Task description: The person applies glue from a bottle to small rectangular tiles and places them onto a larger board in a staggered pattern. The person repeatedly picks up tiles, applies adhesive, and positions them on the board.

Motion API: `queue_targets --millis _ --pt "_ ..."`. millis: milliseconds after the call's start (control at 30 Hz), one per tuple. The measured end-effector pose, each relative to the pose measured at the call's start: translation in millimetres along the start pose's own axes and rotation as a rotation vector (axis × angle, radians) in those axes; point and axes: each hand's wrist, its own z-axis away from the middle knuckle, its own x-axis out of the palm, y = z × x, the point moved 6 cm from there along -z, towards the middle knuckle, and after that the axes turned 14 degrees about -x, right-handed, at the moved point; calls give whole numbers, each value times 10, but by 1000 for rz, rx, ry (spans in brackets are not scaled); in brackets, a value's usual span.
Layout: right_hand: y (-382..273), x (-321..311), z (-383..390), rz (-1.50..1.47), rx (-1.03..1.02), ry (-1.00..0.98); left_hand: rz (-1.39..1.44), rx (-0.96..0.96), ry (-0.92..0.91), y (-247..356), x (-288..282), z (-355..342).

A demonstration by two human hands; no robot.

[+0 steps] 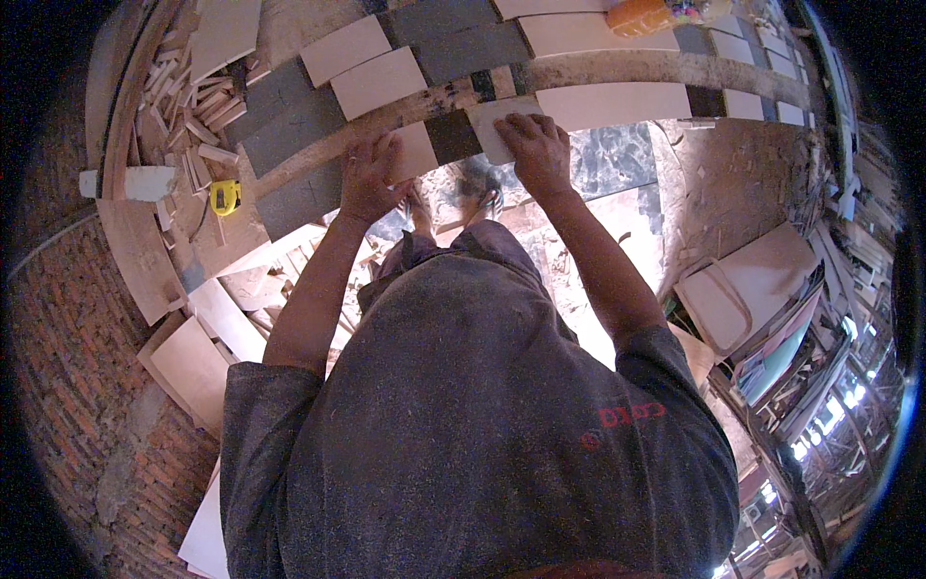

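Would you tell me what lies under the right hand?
The right hand lies flat on a pale tile beside a dark tile. The hand covers part of the pale tile.

1. This is a tiling work site, rough and unfinished, more building yard than home.
2. The landmark is the raw cement ledge (617, 69), partly faced with cream and dark grey tiles (453, 39).
3. Left of the ledge lie heaps of cut tile offcuts (193, 106) and a yellow tape measure (225, 196).
4. Below and left of it stands a bare brick wall (87, 328).
5. Right of the ledge, loose boards and sheets (762, 280) are stacked on dusty ground.
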Motion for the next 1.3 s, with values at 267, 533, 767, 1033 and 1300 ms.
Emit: queue_targets --millis 267,533,767,1033,1300 --pt "10 -68 74 -52 65 -134 -17 -7 -2 -112 149 34" --pt "-7 -96 257 -113 107 -171 -23 -7 25 -7 31 12" --pt "-124 -251 325 3 61 -209 -2 19 10 20 4 -10" --pt "-210 -538 374 -223 182 -103 -8 31 65 49 -43 0" --pt "-509 -41 -63 -68 29 -22 12 52 58 -29 65 3"
